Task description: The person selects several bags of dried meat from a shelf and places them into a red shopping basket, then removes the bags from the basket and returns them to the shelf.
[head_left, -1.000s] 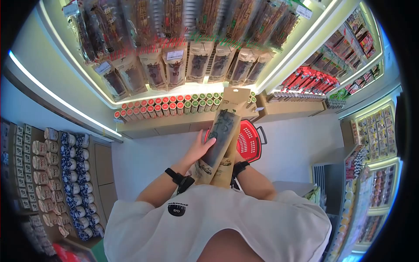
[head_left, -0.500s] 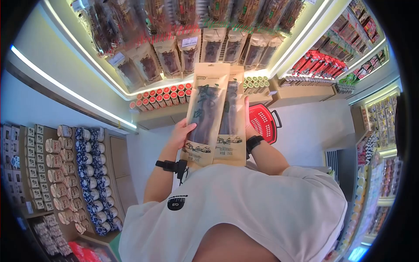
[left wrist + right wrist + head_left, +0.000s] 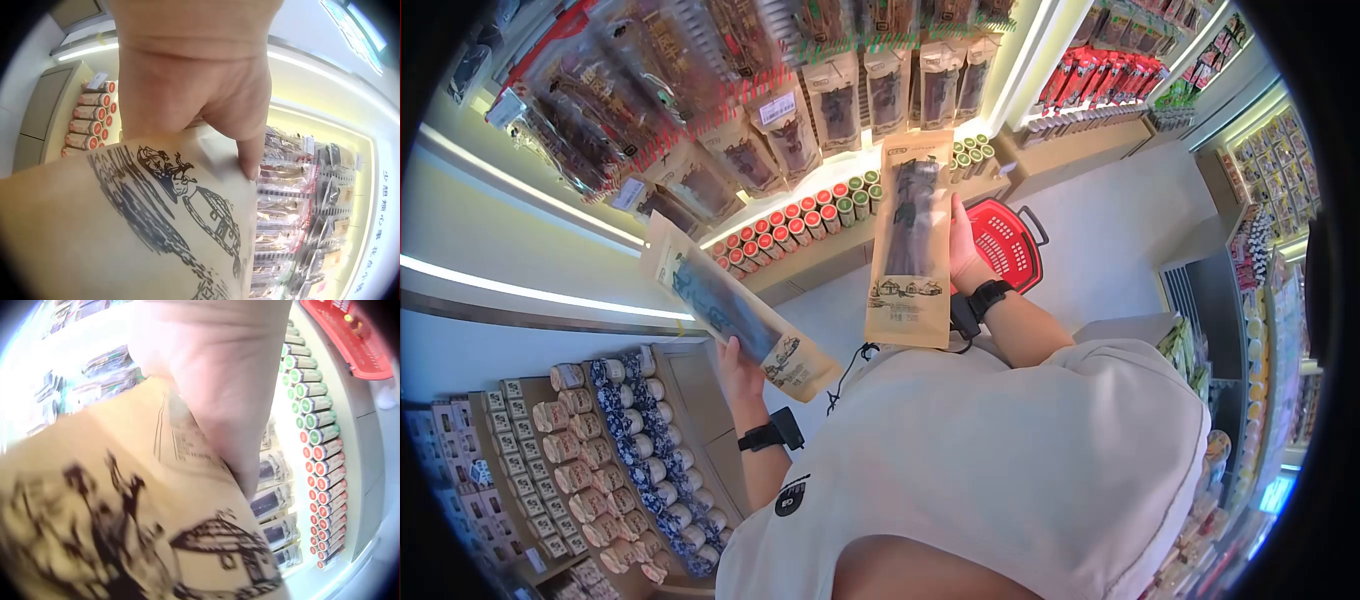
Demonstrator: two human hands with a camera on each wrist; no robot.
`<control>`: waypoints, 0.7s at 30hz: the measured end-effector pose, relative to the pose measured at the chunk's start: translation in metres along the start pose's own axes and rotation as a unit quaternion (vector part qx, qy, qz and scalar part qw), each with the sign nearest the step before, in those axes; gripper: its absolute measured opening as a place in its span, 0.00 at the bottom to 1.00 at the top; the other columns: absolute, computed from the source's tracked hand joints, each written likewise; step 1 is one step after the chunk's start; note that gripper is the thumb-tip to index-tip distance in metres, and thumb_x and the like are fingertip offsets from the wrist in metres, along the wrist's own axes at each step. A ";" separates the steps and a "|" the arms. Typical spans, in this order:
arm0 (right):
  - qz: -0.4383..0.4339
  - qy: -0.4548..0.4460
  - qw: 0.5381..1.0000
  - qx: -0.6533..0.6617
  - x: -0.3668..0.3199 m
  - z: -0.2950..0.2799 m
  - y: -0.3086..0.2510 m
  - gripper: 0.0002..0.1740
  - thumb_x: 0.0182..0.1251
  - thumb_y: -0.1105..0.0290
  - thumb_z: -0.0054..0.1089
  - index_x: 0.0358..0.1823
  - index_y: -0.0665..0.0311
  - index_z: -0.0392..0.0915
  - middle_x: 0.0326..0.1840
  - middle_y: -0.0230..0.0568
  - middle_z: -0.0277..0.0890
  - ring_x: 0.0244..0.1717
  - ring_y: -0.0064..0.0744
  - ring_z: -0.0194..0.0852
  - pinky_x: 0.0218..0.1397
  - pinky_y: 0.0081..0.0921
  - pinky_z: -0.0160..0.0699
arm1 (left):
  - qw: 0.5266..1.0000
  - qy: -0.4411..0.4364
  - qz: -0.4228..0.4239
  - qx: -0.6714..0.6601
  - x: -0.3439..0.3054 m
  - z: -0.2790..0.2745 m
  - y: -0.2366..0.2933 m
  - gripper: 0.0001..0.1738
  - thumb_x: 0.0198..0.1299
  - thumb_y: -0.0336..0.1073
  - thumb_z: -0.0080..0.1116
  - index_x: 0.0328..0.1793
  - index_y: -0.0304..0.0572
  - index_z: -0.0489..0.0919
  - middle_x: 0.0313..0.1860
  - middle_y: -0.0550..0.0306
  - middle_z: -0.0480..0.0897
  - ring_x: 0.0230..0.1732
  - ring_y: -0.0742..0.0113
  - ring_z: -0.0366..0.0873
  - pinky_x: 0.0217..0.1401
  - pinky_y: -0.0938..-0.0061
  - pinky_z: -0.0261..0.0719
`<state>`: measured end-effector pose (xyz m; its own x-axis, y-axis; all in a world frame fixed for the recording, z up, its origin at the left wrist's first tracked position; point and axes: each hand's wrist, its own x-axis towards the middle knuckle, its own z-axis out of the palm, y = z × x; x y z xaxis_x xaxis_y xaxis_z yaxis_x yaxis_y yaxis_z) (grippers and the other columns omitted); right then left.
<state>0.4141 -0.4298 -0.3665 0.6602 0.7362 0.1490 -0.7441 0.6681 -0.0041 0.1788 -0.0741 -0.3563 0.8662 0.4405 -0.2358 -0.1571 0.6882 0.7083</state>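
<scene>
Each hand grips a brown paper packet with a clear window showing dark dried food. My left hand (image 3: 742,368) holds one packet (image 3: 735,308) by its edge, tilted, out to the left of my body. In the left wrist view its printed lower part (image 3: 112,212) fills the foreground, with the hand (image 3: 194,87) at its edge. My right hand (image 3: 966,245) holds the other packet (image 3: 910,230) by its right side, nearly upright in front of my chest. The right wrist view shows house drawings on that packet (image 3: 131,487), most of its fingers hidden.
A lit shelf ahead holds hanging packets (image 3: 837,105) and rows of round tubs with red and green lids (image 3: 805,225). A red basket (image 3: 1003,245) stands on the floor by the right hand. Blue-and-white jars (image 3: 645,430) line a shelf at left.
The two packets were together in front of me. The left hand has carried one away to the left and tilted it; the right hand keeps the other. The head view has turned.
</scene>
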 end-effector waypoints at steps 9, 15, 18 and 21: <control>-0.045 0.244 0.958 -0.143 0.028 0.017 -0.070 0.24 0.63 0.60 0.55 0.58 0.63 0.69 0.52 0.45 0.76 0.52 0.46 0.75 0.60 0.44 0.72 | 0.997 0.009 0.034 0.062 0.040 0.022 -0.016 0.31 0.61 0.25 0.52 0.71 0.44 0.59 0.64 0.53 0.69 0.64 0.54 0.66 0.68 0.58 0.64; 0.024 0.214 0.950 -0.227 0.052 0.000 -0.128 0.22 0.64 0.61 0.57 0.55 0.65 0.72 0.52 0.45 0.77 0.52 0.44 0.76 0.60 0.41 0.72 | 0.981 0.021 0.020 0.189 0.083 0.070 -0.048 0.30 0.55 0.18 0.55 0.66 0.35 0.65 0.60 0.52 0.73 0.60 0.59 0.71 0.64 0.66 0.68; 0.067 0.235 0.941 -0.233 0.068 -0.014 -0.163 0.25 0.65 0.57 0.56 0.59 0.64 0.70 0.54 0.45 0.76 0.53 0.43 0.76 0.61 0.43 0.71 | 0.968 0.028 -0.012 0.249 0.106 0.091 -0.071 0.27 0.53 0.18 0.57 0.62 0.32 0.69 0.57 0.53 0.76 0.56 0.61 0.73 0.63 0.68 0.68; 0.109 0.261 0.926 -0.251 0.082 -0.015 -0.189 0.27 0.65 0.56 0.56 0.61 0.64 0.69 0.54 0.45 0.76 0.53 0.42 0.76 0.60 0.43 0.72 | 0.954 0.033 -0.033 0.297 0.124 0.121 -0.093 0.25 0.51 0.18 0.59 0.59 0.31 0.72 0.54 0.53 0.78 0.54 0.62 0.75 0.61 0.70 0.69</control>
<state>0.6102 -0.4944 -0.3687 0.5570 0.7242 -0.4065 -0.8104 0.3668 -0.4569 0.3580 -0.1537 -0.3708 0.8297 0.4566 -0.3212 0.2107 0.2767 0.9376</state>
